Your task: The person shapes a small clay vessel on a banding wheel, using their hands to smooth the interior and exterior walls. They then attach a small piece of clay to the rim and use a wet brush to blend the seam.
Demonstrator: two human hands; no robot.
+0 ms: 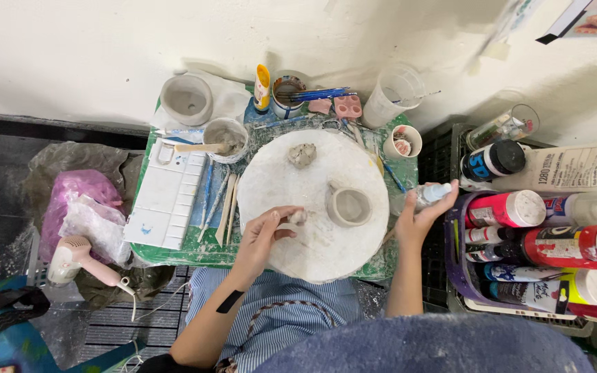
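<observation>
**Two hands at the round clay board**

We take the round white board (312,228) as our landmark. Far to its left lie one pink plastic bag (70,197) and one pink hair dryer (70,259). Just beside the board's left edge we count one white paint palette (167,197), and between palette and board a row of modelling tools (222,204), about four, though we cannot count them surely. Above the board's upper left stand two grey tubs: one empty (186,99), one with a stick resting in it (225,138).

On the board we count three clay things: one rough lump (302,155) near the top, one small clay cup (349,206) right of centre, and one little clay piece (297,217) at the lower left. Our left hand (265,235) pinches that little piece between its fingertips. Just off the board's right edge, our right hand (419,217) is closed around one small clear bottle (433,193). Farther right, one purple basket (461,276) holds paint bottles, at least six.
</observation>
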